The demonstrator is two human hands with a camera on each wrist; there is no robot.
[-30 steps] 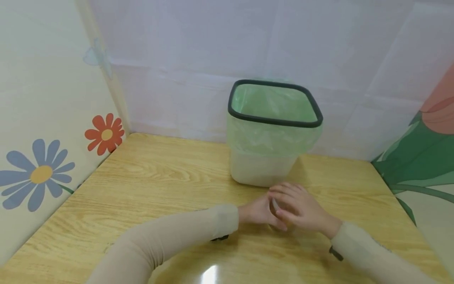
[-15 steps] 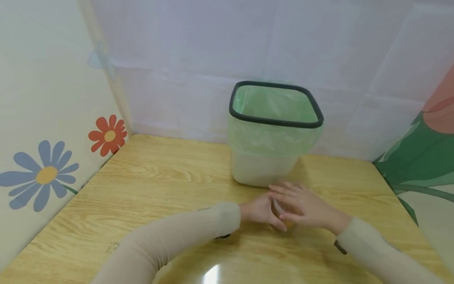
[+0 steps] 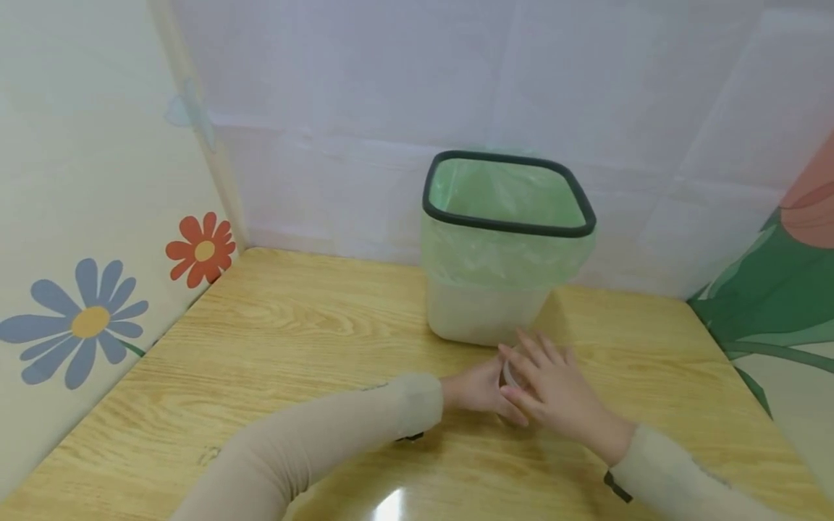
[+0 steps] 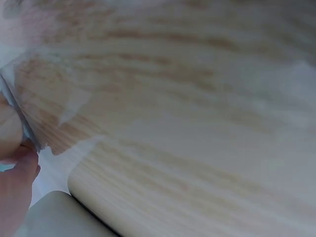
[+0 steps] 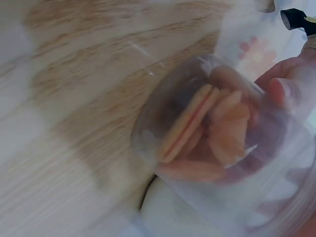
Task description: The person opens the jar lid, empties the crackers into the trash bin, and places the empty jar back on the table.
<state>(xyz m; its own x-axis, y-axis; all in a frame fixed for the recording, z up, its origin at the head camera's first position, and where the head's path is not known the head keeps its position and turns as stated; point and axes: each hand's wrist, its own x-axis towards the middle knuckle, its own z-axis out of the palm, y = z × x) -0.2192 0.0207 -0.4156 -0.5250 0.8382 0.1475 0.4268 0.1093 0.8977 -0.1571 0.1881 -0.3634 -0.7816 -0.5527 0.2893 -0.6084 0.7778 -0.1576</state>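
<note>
A clear round jar [image 5: 148, 123] tilts in the right wrist view. Inside are several orange-tan pieces [image 5: 229, 133] like biscuits, one with a red stripe along its edge. In the head view the jar is mostly hidden between the hands, just in front of the bin; only its pale rim [image 3: 511, 374] shows. My left hand [image 3: 481, 386] grips the jar's side, thumb at the near side. Over the rim lies my right hand [image 3: 560, 391], fingers spread and fairly straight, thumb near the rim. Whether a lid is on cannot be told.
A white bin [image 3: 478, 311] with a green liner [image 3: 495, 253] and black rim ring [image 3: 508, 226] stands right behind the hands. The wooden table [image 3: 313, 311] meets a white cloth backdrop [image 3: 365, 123]. Flower-printed panels [image 3: 130, 181] flank it.
My right hand has turned over the jar: its fingers now spread and point farther away, and its wrist is nearer to me. The left hand has stayed at the jar.
</note>
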